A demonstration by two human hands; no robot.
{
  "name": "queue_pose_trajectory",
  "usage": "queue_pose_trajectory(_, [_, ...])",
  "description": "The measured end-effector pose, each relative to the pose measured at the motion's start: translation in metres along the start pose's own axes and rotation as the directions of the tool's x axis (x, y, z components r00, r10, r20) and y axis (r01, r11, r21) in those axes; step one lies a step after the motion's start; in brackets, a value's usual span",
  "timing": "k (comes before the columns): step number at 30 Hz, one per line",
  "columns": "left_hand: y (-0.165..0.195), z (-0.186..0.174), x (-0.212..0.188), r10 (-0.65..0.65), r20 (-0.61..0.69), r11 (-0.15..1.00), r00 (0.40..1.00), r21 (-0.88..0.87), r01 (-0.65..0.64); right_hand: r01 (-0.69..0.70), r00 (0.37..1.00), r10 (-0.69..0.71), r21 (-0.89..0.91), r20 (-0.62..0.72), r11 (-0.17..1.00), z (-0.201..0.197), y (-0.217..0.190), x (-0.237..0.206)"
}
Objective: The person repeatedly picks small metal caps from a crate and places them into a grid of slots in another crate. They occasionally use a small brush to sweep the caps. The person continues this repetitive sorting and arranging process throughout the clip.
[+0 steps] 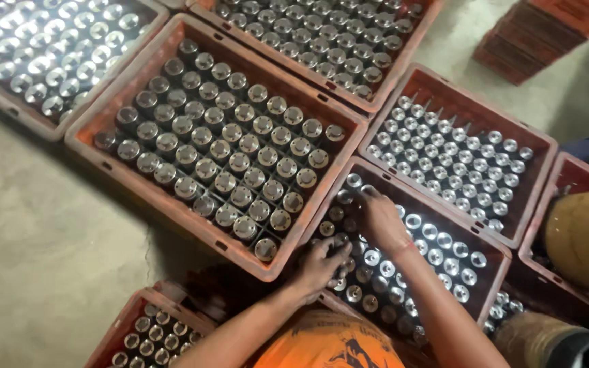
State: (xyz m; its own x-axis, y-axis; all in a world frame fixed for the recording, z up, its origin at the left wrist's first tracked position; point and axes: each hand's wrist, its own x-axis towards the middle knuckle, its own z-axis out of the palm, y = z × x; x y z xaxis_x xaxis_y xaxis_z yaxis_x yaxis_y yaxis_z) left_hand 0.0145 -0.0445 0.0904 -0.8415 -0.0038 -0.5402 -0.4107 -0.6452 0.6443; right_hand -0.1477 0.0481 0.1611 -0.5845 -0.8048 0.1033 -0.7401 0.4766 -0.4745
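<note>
Left hand [322, 264] is curled, fingers closed on a metal part [341, 240] in the crate [492, 255]. Right hand [378, 219] is laid palm-down over parts, grip unclear.

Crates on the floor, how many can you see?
8, some cut off: top left, top middle, big centre one, right, under both hands, far right, bottom left, a sliver at bottom right. More may lie outside view.

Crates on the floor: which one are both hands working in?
The crate nearest the person, right of the big centre crate: both the left hand and right hand rest on its metal parts.
</note>
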Motion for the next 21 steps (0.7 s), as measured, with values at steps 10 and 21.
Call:
queue_pose_trajectory(10, [-0.018, 0.007, 0.009, 0.031, -0.064, 0.965, 0.997, 0.262, -0.014, -0.047, 0.990, 0.027, 0.149, 0.138, 0.988, -0.020, -0.020, -0.097])
queue_pose_trajectory(21, [-0.007, -0.026, 0.014, -0.125, 0.241, 0.987, 0.962, -0.073, 0.146, -0.068, 0.993, 0.070, 0.024, -0.094, 0.997, 0.013, 0.045, -0.026])
